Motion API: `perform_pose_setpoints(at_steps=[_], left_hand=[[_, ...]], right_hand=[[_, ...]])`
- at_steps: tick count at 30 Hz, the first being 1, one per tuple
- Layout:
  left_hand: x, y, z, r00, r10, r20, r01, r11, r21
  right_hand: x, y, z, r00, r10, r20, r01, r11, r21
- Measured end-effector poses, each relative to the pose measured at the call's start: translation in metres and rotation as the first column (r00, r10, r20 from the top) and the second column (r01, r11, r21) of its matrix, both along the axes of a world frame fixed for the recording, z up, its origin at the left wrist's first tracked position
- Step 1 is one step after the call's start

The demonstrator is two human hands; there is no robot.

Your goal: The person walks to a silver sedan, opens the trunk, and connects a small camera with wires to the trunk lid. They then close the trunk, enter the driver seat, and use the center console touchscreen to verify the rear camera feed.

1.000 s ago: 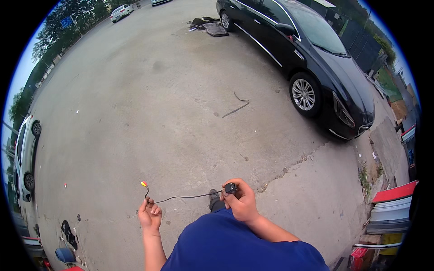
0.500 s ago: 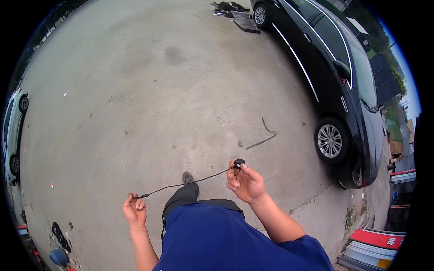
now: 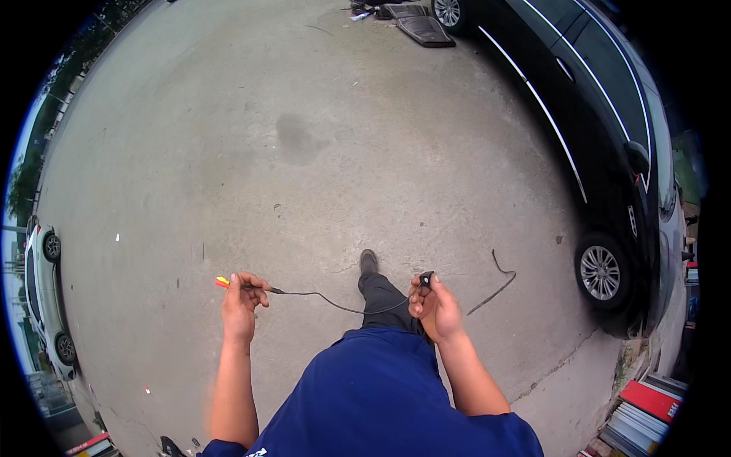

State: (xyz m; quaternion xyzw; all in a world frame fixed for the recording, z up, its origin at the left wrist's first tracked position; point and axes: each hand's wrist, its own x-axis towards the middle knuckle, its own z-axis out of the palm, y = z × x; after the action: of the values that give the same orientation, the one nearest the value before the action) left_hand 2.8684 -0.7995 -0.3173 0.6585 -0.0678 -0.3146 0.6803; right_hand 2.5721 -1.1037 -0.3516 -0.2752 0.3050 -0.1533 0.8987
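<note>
My left hand [image 3: 242, 308] pinches a thin black cable near its end, where red and yellow plugs [image 3: 223, 281] stick out to the left beyond my fingers. The cable [image 3: 335, 303] sags across to my right hand [image 3: 438, 312], whose fingers are curled around a small black cube-shaped device [image 3: 426, 279], held near the fingertips. Both hands are in front of my body, over the concrete ground, with my dark shoe [image 3: 368, 261] showing between them.
A black car [image 3: 556, 114] stands along the right, a white car [image 3: 44, 293] at the far left. Dark mats [image 3: 422, 30] lie at the top. A bent dark strip [image 3: 502, 286] lies right of my right hand. Stacked panels [image 3: 643, 411] are at the lower right.
My view has swung downward and shifted as I step, so the black car sits farther right. My left hand has risen in view; the plugs at it now point left rather than up.
</note>
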Motion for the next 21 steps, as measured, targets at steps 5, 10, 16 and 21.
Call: perform_pose_setpoints(at_steps=[5, 10, 16, 21], left_hand=[[0.192, -0.088, 0.077, 0.931, -0.203, 0.304, 0.109, 0.948, 0.297], [0.369, -0.166, 0.062, 0.901, -0.180, 0.394, 0.003, 0.913, 0.409], [0.655, -0.288, 0.045, 0.767, -0.347, 0.540, -0.013, 0.833, 0.553], [0.909, -0.406, 0.061, 0.458, -0.647, 0.609, 0.096, 0.717, 0.690]], right_hand=[[0.305, -0.113, 0.036, 0.906, 0.296, -0.302, -0.376, 0.890, -0.257], [0.556, -0.224, -0.005, 0.727, 0.489, -0.482, -0.652, 0.713, -0.259], [0.730, -0.386, -0.145, 0.505, 0.100, -0.857, -0.779, 0.481, -0.403], [0.695, -0.439, -0.182, 0.287, 0.195, -0.938, -0.370, 0.926, 0.079]])
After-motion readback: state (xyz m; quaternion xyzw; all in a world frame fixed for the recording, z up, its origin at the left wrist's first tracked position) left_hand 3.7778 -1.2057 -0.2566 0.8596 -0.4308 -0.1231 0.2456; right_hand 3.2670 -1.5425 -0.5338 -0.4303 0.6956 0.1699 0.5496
